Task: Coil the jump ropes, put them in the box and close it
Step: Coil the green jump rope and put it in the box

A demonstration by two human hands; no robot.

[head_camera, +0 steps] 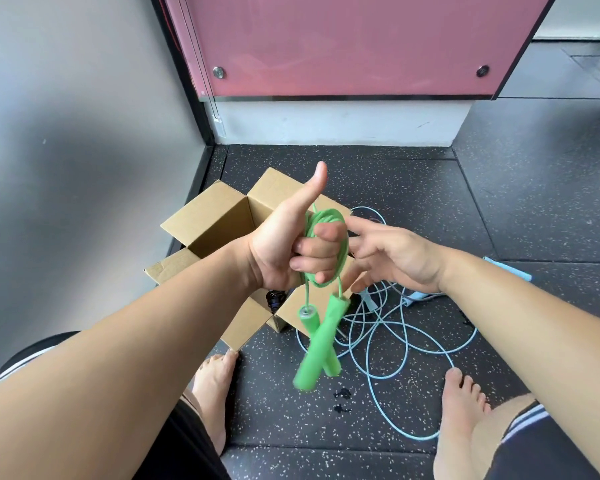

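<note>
My left hand (291, 244) grips a coiled green jump rope (329, 223) above the open cardboard box (215, 223), thumb pointing up. The rope's two green handles (321, 337) dangle crossed below my fist. My right hand (392, 254) hovers just right of the coil with fingers spread, its index fingertip close to the green loops. A light blue jump rope (388, 341) lies loose and tangled on the floor to the right of the box, one blue handle (506, 268) partly hidden behind my right wrist. Something black (274, 299) sits inside the box.
The box stands with its flaps spread on dark speckled floor mats (499, 202), close to a grey wall (84, 133) on the left. A pink panel (343, 46) rises behind. My bare feet (215, 386) stand near the box and the blue rope.
</note>
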